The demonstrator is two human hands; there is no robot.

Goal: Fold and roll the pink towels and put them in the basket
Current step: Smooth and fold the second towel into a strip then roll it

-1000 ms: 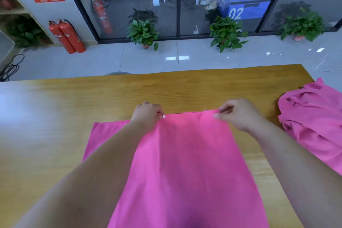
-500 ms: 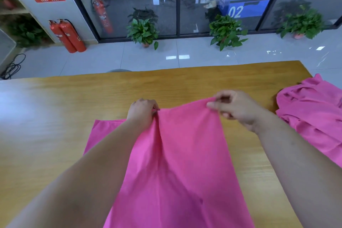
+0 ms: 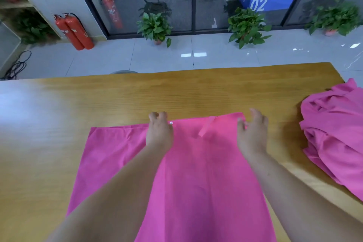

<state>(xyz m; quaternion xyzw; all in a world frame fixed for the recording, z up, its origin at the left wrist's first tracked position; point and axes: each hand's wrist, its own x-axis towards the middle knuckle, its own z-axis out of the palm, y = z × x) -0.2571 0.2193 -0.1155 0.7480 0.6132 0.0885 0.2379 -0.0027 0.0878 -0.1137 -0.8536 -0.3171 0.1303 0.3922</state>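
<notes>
Your wooden table (image 3: 176, 92) gives you a flat bed for folding, so the pink towel (image 3: 206, 173) lies spread in front of you, its right part doubled over the left. The pile of unfolded towels (image 3: 334, 133) waits at the table's right end, within reach. No basket is in view. Your left hand (image 3: 159, 135) and right hand (image 3: 253, 135) hover at the towel's far edge, fingers loose and holding nothing, beside its hanging loop (image 3: 205, 128). Half a second ago both hands pinched that edge, raised; now it lies flat, released.
</notes>
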